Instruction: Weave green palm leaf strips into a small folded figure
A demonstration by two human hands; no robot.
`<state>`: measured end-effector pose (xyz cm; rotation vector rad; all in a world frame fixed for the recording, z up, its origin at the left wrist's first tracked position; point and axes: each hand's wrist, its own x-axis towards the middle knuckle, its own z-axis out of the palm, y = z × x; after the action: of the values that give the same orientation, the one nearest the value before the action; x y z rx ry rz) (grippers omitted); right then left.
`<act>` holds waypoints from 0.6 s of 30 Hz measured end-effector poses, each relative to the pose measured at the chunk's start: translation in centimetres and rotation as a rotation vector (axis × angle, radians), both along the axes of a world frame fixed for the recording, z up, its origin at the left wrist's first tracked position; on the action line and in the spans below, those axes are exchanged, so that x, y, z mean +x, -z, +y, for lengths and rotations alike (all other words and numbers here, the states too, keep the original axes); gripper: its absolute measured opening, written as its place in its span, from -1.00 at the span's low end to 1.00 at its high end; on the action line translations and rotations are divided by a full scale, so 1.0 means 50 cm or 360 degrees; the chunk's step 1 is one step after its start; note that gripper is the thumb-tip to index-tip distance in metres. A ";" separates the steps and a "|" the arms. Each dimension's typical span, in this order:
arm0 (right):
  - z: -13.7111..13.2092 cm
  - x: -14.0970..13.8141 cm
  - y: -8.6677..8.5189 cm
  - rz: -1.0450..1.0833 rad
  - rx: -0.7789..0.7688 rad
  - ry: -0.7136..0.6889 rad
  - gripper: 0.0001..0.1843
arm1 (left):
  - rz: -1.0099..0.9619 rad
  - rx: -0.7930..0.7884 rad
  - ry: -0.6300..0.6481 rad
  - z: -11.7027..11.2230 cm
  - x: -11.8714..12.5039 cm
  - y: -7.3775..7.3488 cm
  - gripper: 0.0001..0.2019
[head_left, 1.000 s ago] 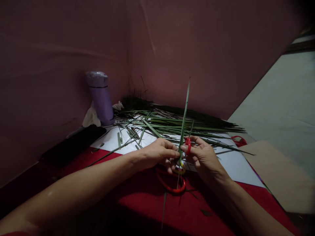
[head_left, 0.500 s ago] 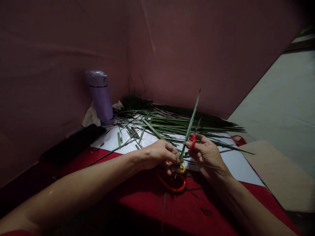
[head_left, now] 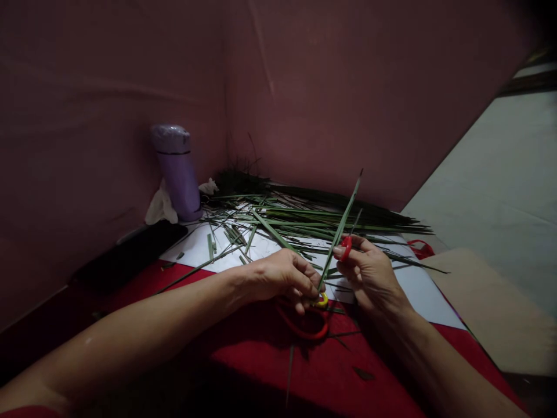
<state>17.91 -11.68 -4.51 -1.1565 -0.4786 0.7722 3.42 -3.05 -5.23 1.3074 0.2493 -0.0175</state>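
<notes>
My left hand (head_left: 289, 277) pinches the lower end of a long green leaf strip (head_left: 342, 229), which rises up and to the right to a dark tip. My right hand (head_left: 372, 273) is closed on a small red-handled tool (head_left: 347, 248) with a thin metal tip pointing up; its exact kind is unclear. The red handle lies against the strip or very near it. Just below my left fingertips shows a yellow ring (head_left: 322, 300). Under that hand is a red loop handle (head_left: 311, 334), partly hidden by my fingers and shadow.
Many green leaf strips (head_left: 300, 220) lie across a white sheet (head_left: 418, 296) on a red cloth (head_left: 348, 383). A purple bottle (head_left: 180, 180) stands at the back left, beside white crumpled tissue (head_left: 161, 206) and a black flat object (head_left: 130, 255). Pinkish walls (head_left: 326, 104) close off the back.
The leaf strip has tilted further right and its tip sits lower. My right hand has shifted slightly right with the red-handled tool. My left hand is nearly still.
</notes>
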 end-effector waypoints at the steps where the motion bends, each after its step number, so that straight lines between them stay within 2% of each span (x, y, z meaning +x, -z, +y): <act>1: 0.000 0.001 0.001 -0.0002 0.0001 0.0002 -0.63 | -0.0003 0.0000 -0.0001 0.000 0.000 0.000 -0.95; 11: 0.003 0.006 0.006 0.0037 0.0064 -0.0071 -0.64 | 0.0016 -0.0127 0.0023 0.000 0.000 0.001 -0.94; 18: 0.005 0.010 0.010 0.0091 0.0086 -0.0206 -0.69 | 0.0024 -0.0247 0.0046 -0.002 0.001 -0.005 -0.90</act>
<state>18.43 -11.46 -5.00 -1.0580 -0.5276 0.8964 3.47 -3.16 -4.99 1.1567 0.2372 -0.0696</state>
